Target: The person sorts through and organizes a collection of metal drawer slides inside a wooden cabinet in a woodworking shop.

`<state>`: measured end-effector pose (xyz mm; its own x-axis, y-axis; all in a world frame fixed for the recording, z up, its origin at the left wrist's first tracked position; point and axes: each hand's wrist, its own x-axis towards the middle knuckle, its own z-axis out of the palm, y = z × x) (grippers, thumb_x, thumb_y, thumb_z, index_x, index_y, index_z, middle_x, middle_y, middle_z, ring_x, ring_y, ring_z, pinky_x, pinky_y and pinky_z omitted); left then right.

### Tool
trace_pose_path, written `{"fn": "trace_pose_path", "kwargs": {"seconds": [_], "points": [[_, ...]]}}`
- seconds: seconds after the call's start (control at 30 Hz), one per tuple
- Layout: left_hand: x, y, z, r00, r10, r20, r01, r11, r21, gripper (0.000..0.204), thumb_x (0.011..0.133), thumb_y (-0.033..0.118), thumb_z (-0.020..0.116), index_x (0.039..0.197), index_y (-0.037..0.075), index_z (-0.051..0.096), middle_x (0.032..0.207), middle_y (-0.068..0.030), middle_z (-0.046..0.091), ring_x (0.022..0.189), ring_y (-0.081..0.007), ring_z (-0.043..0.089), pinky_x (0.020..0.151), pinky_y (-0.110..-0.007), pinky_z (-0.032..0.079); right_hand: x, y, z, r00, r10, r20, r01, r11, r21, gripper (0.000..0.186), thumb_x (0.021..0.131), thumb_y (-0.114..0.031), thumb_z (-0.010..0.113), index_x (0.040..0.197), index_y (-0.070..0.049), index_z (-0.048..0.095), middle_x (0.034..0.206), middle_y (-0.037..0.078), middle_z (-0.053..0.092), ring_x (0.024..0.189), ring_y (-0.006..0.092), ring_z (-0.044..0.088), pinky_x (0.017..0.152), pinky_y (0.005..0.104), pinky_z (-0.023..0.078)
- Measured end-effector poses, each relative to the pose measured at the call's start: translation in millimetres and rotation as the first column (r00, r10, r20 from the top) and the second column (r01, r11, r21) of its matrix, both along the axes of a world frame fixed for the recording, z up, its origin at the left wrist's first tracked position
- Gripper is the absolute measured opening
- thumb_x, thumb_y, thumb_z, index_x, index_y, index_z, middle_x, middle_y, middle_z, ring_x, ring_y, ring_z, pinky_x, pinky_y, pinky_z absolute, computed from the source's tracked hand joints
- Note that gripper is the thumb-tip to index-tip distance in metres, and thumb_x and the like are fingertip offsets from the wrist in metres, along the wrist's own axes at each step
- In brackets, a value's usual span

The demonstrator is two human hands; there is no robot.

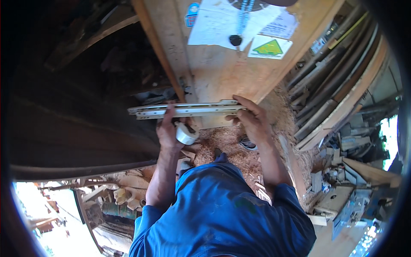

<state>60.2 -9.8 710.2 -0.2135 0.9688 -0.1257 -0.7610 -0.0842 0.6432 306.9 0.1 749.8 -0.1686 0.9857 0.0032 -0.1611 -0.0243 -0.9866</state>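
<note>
A pair of long, cream-white metal drawer slides (192, 112), lying side by side with small holes along them, spans the space between my hands. My left hand (167, 130) is closed on them left of their middle, the fingers partly behind the metal. At the right end, my right hand (253, 122) grips the slides between its thumb and fingers. A white roll of tape (186, 135) hangs against the inner side of my left hand; how it is held is hidden. The slides are raised level in front of my body.
Beyond my hands stands a wooden panel (218, 79) with papers (218, 21) on it. Wood shavings (209, 141) cover the floor around my feet. Long boards (338, 85) lean at the right, near a cluttered pile of offcuts (355, 141). A dark surface (77, 137) fills the left.
</note>
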Motion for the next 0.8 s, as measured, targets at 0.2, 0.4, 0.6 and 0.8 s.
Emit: {"fn": "trace_pose_path", "kwargs": {"seconds": [0.2,0.4,0.6,0.8], "points": [[1.7,6.5,22.7,0.999,0.011,0.050,-0.011,1.000,-0.010,0.020,0.097,0.022,0.057,0.104,0.003,0.058,0.066,-0.0062,0.050,0.059,-0.0187,0.054,0.056,-0.034,0.051,-2.7,-1.8,-4.6,0.964,0.144,-0.222,-0.075,0.953,0.294,0.056,0.091,0.005,0.056,0.144,-0.002,0.040,0.117,0.019,0.063,0.098,0.0259,0.068,0.073,0.0323,0.055],[0.3,4.2,28.0,1.000,0.012,0.019,-0.011,0.998,-0.054,0.024,0.097,0.025,0.057,0.106,0.002,0.058,0.065,-0.0065,0.050,0.059,-0.0201,0.055,0.057,-0.034,0.051,-11.8,0.7,3.4,0.981,0.095,-0.171,-0.033,0.941,0.337,0.048,0.091,0.008,0.057,0.137,0.000,0.045,0.114,0.019,0.064,0.101,0.0265,0.068,0.082,0.0351,0.059],[-3.5,5.3,20.8,0.997,0.044,0.057,-0.042,0.998,-0.042,0.025,0.096,0.027,0.059,0.109,0.006,0.058,0.088,-0.0088,0.060,0.068,-0.0199,0.059,0.061,-0.034,0.053,-15.1,-2.5,7.7,0.991,-0.066,0.114,0.013,0.911,0.413,0.039,0.088,0.003,0.065,0.124,-0.001,0.052,0.115,0.018,0.063,0.100,0.0232,0.068,0.079,0.0314,0.061],[-6.1,3.9,15.9,0.997,0.059,0.049,-0.059,0.998,0.010,0.025,0.094,0.028,0.061,0.110,0.008,0.058,0.106,-0.0074,0.060,0.086,-0.0193,0.062,0.065,-0.034,0.056,-16.2,1.3,4.9,0.926,-0.233,0.296,-0.012,0.766,0.643,0.040,0.085,0.002,0.068,0.122,-0.002,0.052,0.116,0.016,0.062,0.099,0.0216,0.068,0.079,0.0307,0.061]]}}
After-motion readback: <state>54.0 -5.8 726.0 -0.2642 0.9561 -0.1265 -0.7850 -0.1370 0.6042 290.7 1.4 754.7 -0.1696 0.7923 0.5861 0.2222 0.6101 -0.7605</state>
